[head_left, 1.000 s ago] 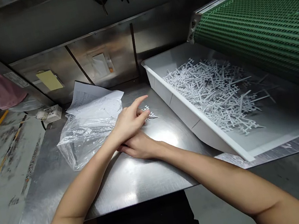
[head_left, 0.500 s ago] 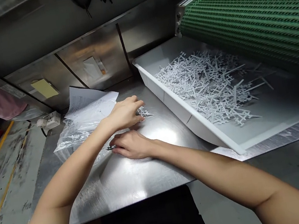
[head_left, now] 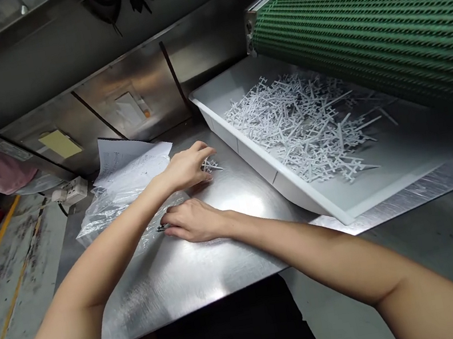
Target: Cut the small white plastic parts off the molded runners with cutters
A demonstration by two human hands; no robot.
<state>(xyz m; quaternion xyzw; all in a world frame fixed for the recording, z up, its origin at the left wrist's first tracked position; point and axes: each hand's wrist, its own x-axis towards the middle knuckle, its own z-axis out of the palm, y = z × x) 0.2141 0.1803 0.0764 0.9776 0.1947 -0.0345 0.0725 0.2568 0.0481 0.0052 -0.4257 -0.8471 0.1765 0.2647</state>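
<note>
My left hand (head_left: 187, 167) hovers over the metal table with thumb and fingers spread apart. Just beyond its fingertips lies a small heap of thin white plastic pieces (head_left: 212, 165); my hand hides part of it. Below and nearer to me, my right hand (head_left: 191, 220) rests low at the table, fingers closed. From its fingertips pokes a small dark, shiny piece (head_left: 160, 228), too small to name exactly. A clear plastic bag (head_left: 108, 215) lies under and beside both hands, with printed paper sheets (head_left: 124, 157) behind it.
A large white tray (head_left: 269, 165) on the right holds a pile of thin white plastic pieces (head_left: 292, 123). A green mesh conveyor belt (head_left: 365, 13) overhangs it. A power socket block (head_left: 76, 190) sits by the table's left edge. A metal panel (head_left: 111, 105) stands behind.
The camera view has shifted slightly, so the scene sits a little further left. Both hands keep nearly the same places, the left still by the white heap.
</note>
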